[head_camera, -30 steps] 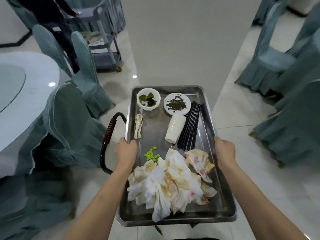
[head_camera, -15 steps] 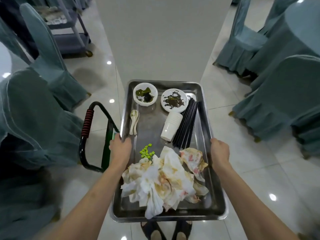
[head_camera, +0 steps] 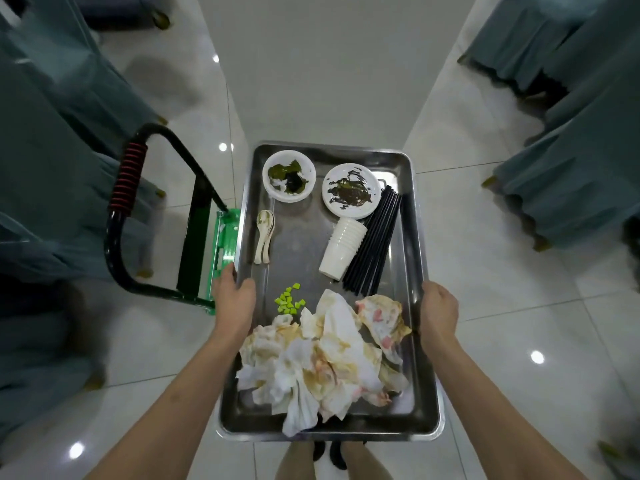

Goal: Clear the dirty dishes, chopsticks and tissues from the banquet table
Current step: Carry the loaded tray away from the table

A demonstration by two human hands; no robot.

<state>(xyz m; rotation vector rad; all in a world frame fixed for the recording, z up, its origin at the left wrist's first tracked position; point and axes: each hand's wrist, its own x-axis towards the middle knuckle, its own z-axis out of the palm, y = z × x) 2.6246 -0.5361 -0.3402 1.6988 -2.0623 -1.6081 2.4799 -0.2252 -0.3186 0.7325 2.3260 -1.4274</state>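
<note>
- Steel tray: rectangular, shiny metal with a raised rolled rim, carried level above a glossy tiled floor.
- Left hand grips the tray's left rim at mid-length, thumb over the edge; right hand grips the right rim opposite, fingers curled under and out of sight.
- Tissues: a crumpled white heap stained yellow-brown and pink, filling the near end of the tray between the two hands and behind them.
- Bowl: round, white, smeared green and black, at the far left corner.
- Plate: round, white, dark streaks, at the far right, beside the bowl.
- Cups: white ribbed nested stack lying on its side, just beside the chopsticks, a black bundle running along the right wall.
- Spoons: two cream ceramic, nested, near the left wall, ahead of the left hand.
- Green bits: small cubes, loose, just right of the left hand.
- Cart handle: black tube with red ribbed grip, left of the tray.
</note>
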